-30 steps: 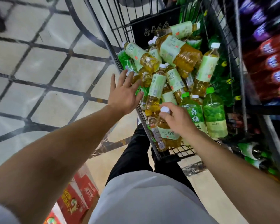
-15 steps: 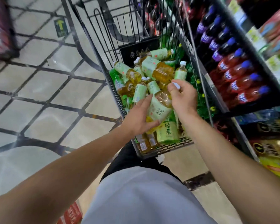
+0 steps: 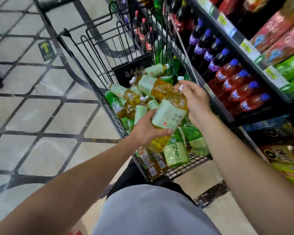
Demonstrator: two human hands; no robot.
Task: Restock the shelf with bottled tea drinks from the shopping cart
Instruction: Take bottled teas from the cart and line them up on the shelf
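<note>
A person is standing at the near end of a black wire shopping cart (image 3: 98, 65) and holding a tea bottle (image 3: 170, 114) in both hands above the heap inside it. The left hand (image 3: 148, 129) is cupping the lower part of the bottle, fingers wrapped under its pale green label and thumb pressing the label's near edge. The right hand (image 3: 195, 99) is gripping the neck end, fingers curling around the white cap. The bottle is lying tilted, cap pointing away and to the right, its amber tea showing above the label.

Under it, the cart is holding a jumble of more tea bottles (image 3: 148, 85), most lying on their sides, with some green-labelled bottles (image 3: 175, 153) standing near the close end. Just right of the cart, the shelf (image 3: 241, 46) is carrying rows of purple soda bottles (image 3: 207, 53) and red soda bottles (image 3: 232, 83), all with blue caps, and red boxes (image 3: 278, 31) on the level above. Dark cola bottles (image 3: 144, 34) are showing beyond the cart's far end. The tiled floor (image 3: 32, 106) is spreading out to the left.
</note>
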